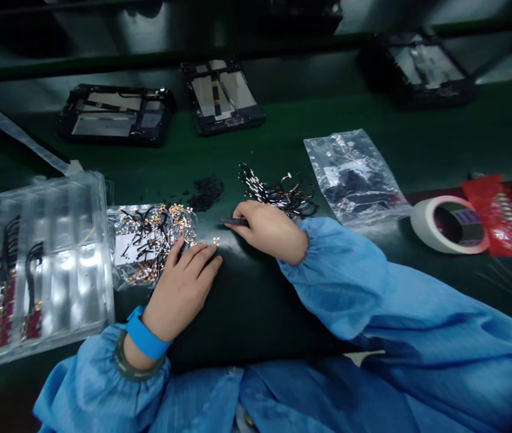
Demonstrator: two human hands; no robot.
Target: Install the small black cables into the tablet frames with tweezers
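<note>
Right hand (271,231) grips a black tool (238,222) (likely tweezers) — best used lightly; whether left hand (183,294), at the gold-ended cables (159,225), grasps any, I cannot tell.

The left hand (188,282) is lying at the right edge of a bag (121,275), connector cables (183,218) lying in or on it. Left of that hand, a compartment tray (82,225) is holding cable rows (7,282). Beyond the gap between the hands, a heap of small pieces (208,192) is lying; just beyond the right hand (267,231), a wire bundle (278,192). Rightward of that hand, a second bag (334,144), a tape roll (423,227) and a packet (484,210) are following. Farthest beyond both hands, three device housings (222,96) are lying, left, middle and right.
</note>
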